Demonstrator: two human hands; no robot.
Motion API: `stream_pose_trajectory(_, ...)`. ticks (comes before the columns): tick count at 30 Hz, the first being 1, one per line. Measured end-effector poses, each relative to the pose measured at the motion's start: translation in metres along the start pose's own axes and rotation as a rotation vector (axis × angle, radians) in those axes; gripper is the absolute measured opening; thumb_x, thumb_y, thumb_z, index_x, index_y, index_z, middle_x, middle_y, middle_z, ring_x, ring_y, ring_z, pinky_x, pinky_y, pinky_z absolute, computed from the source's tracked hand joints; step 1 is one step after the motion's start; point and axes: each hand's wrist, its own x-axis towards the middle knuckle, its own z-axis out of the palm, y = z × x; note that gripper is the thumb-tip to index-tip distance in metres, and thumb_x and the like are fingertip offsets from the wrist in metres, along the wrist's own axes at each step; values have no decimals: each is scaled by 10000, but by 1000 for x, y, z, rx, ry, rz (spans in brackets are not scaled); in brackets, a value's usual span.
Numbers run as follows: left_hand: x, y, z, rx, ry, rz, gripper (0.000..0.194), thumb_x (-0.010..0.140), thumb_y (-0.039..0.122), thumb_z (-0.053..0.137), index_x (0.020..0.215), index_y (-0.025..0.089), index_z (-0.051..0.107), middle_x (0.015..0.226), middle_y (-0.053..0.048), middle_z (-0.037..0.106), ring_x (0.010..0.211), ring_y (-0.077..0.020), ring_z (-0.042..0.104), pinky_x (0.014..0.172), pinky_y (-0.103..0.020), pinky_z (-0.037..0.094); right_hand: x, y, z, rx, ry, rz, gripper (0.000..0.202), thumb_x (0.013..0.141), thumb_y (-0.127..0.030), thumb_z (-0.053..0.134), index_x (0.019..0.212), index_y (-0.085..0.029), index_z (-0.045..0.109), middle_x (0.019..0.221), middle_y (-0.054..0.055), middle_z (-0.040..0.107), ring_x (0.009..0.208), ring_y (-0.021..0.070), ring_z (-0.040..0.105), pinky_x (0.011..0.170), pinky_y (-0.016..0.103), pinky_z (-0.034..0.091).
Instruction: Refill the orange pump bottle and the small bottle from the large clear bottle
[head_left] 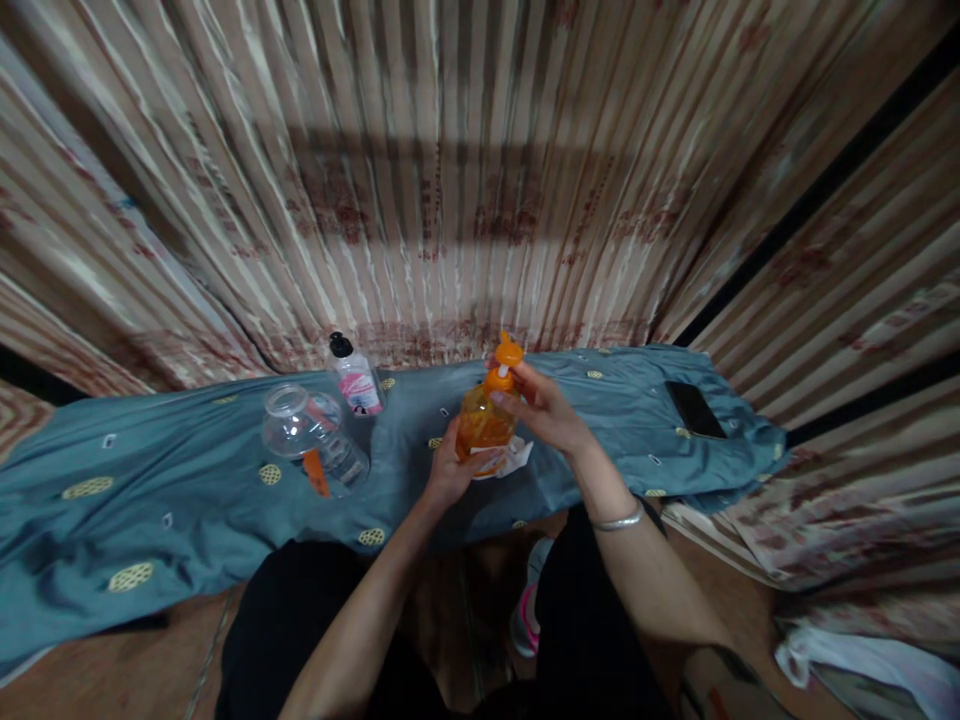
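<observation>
Two hands (553,408) hold the orange bottle (484,425) near the cloth edge (480,522), phone (696,409) well apart.

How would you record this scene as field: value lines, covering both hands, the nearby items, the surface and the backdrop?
left hand: around the body of the orange bottle
right hand: at its pump top
to the left: clear jar, black-capped bottle
to the right: phone
surface: blue-green patterned cloth
backdrop: striped curtain
</observation>
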Motion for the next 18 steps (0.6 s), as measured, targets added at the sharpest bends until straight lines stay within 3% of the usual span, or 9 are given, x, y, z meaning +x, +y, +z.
stream_pose_trajectory(2,0,1,0,-26,-7,-21,780,655,391,958,1328,215,606,1241,-111,760,1138,-301,750,1019,-453,587,1,0,-1,-12,0,11,521,779,-736,769,999,-264,739,1042,51,778,1057,280,717,1002,442,572)
stream_pose_trajectory(6,-1,5,0,-52,-15,-39,762,659,379,955,1312,201,607,1232,-122,760,1137,-309,750,1031,-464,581,0,-1,8,-209,246,60,534,708,-713,831,935,-248,702,925,39,768,963,290,713,988,469,557)
stream_pose_trajectory(8,-1,6,-1,-61,-14,-41,749,662,378,952,1302,199,608,1232,-123,759,1138,-313,750,1021,-466,586,-1,-2,12,-276,300,88,547,696,-699,843,946,-238,689,919,38,763,921,284,708,973,473,553)
stream_pose_trajectory(15,-1,6,1,-70,4,-37,738,656,351,957,1298,205,624,1181,-117,778,1094,-336,758,1008,-503,586,-2,-2,4,-54,34,-2,547,763,-709,799,1084,-275,716,1070,47,761,1059,276,706,973,422,579)
stream_pose_trajectory(18,-1,5,2,-65,10,-41,761,651,371,961,1309,202,620,1195,-122,773,1099,-328,756,1020,-501,579,-1,4,4,-45,69,11,529,775,-730,780,1053,-281,746,1079,53,788,1060,281,717,999,449,580)
